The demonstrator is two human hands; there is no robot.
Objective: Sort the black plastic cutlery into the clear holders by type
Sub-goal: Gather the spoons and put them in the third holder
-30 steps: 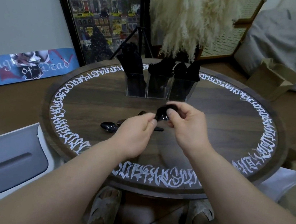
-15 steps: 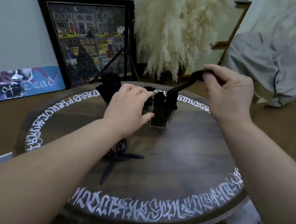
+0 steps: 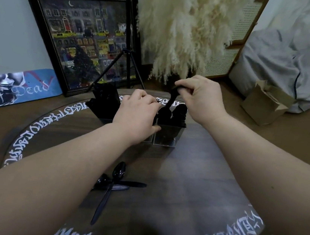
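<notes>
Three clear holders stand in a row at the far side of the round table, all packed with black cutlery. My right hand point(image 3: 200, 95) pinches the handle end of a black spoon point(image 3: 168, 107) and holds it upright, its bowl down among the pieces in the right holder point(image 3: 167, 137). My left hand point(image 3: 137, 115) lies over the middle holder, fingers curled on its top, hiding most of it. The left holder point(image 3: 104, 100) is stuffed with black pieces. Loose black spoons point(image 3: 111, 182) lie crossed on the table near my left forearm.
The dark round table point(image 3: 191, 181) has a rim of white lettering. Behind it stand a tripod point(image 3: 125, 54), a framed painting point(image 3: 82, 36) and pale pampas grass point(image 3: 181, 28). A cardboard box point(image 3: 264, 106) and grey beanbag point(image 3: 287, 63) sit on the floor at right.
My right hand carried the spoon from the table's middle up to the right holder and lowered it in. My left hand moved onto the middle holder. My view moved closer.
</notes>
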